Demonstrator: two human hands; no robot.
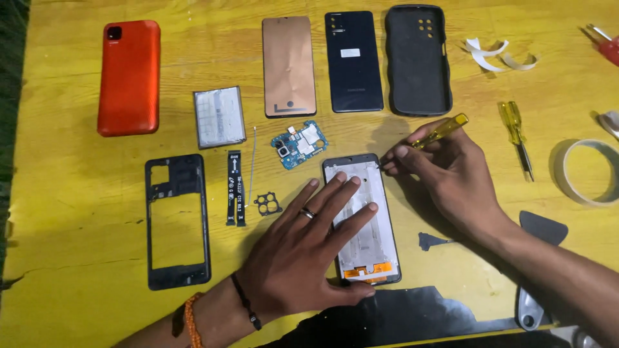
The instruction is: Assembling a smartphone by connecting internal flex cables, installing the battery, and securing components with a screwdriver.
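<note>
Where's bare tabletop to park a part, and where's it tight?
Free: the yellow table left of the black mid frame, and between the spare screwdriver and the tape roll. Crowded: the middle, around the circuit board, flex strip and opened phone under the left hand.

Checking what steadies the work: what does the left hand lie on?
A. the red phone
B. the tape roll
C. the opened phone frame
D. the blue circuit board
C: the left hand lies flat on the opened phone frame, while the right hand holds a yellow screwdriver at its top corner.
</note>
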